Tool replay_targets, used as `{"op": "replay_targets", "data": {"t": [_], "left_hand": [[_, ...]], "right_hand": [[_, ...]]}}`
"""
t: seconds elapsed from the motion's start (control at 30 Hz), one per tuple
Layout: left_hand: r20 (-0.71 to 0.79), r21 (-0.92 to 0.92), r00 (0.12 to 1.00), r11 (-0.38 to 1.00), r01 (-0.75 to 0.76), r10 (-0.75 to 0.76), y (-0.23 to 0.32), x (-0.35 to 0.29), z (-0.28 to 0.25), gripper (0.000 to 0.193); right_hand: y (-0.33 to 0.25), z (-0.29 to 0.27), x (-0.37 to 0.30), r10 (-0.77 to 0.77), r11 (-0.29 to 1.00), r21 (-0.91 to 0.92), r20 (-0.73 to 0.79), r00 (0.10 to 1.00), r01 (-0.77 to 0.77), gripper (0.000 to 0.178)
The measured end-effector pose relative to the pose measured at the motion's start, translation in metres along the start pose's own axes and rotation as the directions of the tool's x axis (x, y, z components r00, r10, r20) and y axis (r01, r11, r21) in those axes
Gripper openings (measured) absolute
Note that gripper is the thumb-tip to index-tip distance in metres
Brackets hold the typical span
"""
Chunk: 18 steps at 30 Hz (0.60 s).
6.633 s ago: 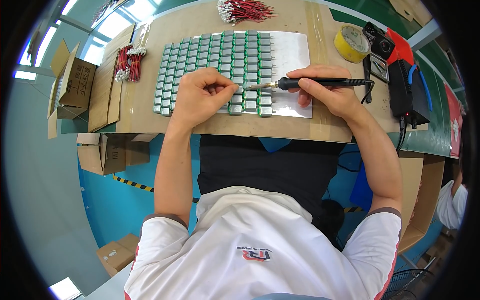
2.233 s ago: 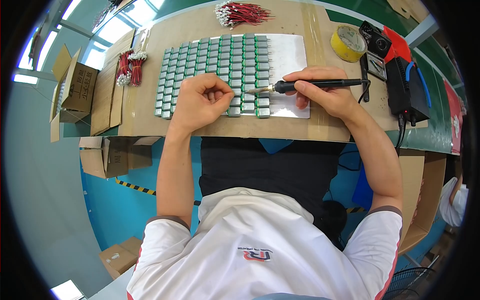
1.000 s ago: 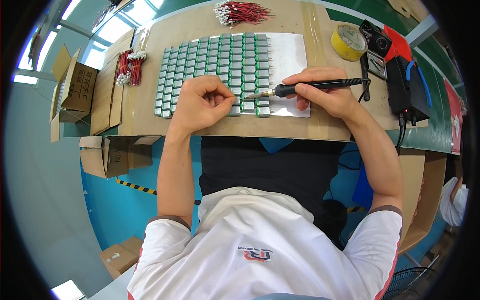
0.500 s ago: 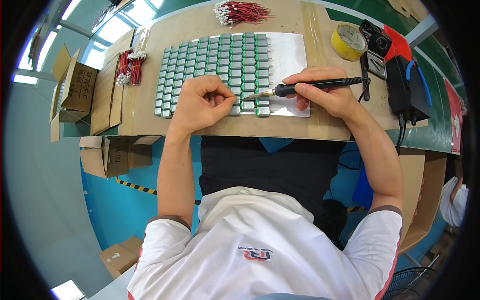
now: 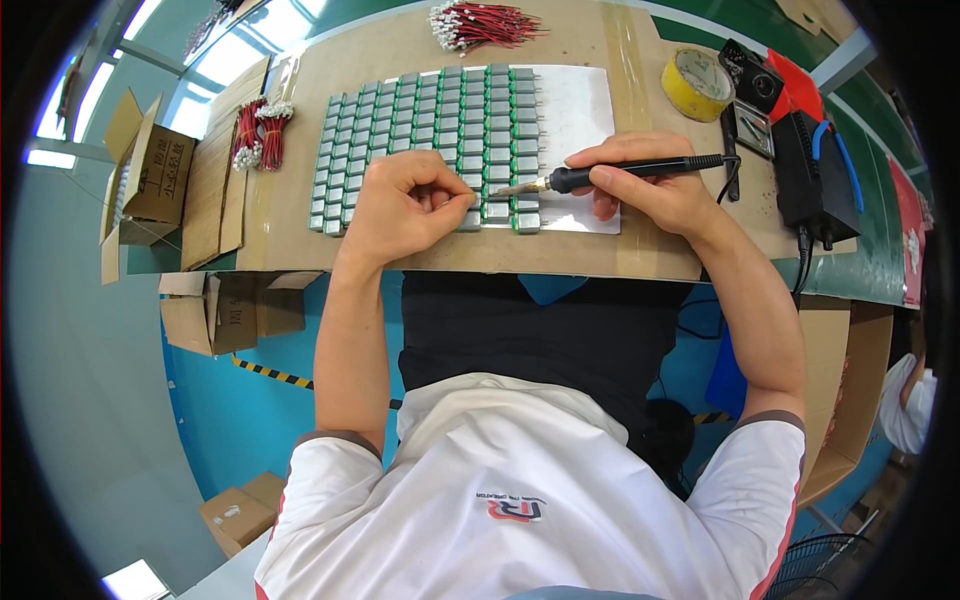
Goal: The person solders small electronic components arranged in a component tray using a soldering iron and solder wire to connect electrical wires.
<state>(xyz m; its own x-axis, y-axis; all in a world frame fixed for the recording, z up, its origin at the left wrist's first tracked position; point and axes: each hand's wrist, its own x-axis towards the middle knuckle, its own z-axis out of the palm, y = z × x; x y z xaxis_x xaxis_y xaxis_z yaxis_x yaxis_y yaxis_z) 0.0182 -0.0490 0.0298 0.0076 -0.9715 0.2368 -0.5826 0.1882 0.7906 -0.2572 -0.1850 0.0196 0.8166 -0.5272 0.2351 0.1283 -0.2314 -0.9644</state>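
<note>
Rows of small grey rectangular motor-like parts with green edges [image 5: 420, 120] lie on a white sheet [image 5: 580, 110] across the work table. In my right hand [image 5: 655, 190] is a black soldering iron [image 5: 630, 172], held like a pen and pointing left. Its metal tip rests at or just over a part near the front of the right-hand rows. My left hand [image 5: 405, 212] is closed in a pinch beside that tip, over the front rows. Whatever its fingertips grip is too small to make out. This hand covers some of the parts.
Red wires with white connectors [image 5: 485, 25] lie at the back, and more bundles [image 5: 262, 135] at the left. Yellow tape [image 5: 697, 85] and a black power unit [image 5: 815, 180] with cables stand at the right. An open carton [image 5: 150, 180] is at the far left.
</note>
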Motion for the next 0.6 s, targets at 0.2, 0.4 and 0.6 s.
{"op": "replay_targets", "data": {"t": [0.2, 0.4, 0.6], "left_hand": [[-0.004, 0.003, 1.0, 1.0, 0.004, -0.004, 0.0, 0.001, 0.001, 0.005], [-0.003, -0.007, 1.0, 1.0, -0.003, 0.003, 0.001, 0.001, 0.0, 0.005], [-0.077, -0.09, 0.997, 0.996, -0.024, 0.017, -0.003, 0.0, 0.002, 0.004]], "right_hand": [[0.0, 0.0, 0.001, 0.0, 1.0, 0.009, 0.002, 1.0, 0.0, 0.02], [-0.001, -0.001, 0.001, -0.011, 1.0, -0.004, 0.005, 1.0, 0.011, 0.02], [-0.011, 0.004, 0.0, -0.024, 0.999, 0.04, -0.076, 0.997, 0.027, 0.021]]}}
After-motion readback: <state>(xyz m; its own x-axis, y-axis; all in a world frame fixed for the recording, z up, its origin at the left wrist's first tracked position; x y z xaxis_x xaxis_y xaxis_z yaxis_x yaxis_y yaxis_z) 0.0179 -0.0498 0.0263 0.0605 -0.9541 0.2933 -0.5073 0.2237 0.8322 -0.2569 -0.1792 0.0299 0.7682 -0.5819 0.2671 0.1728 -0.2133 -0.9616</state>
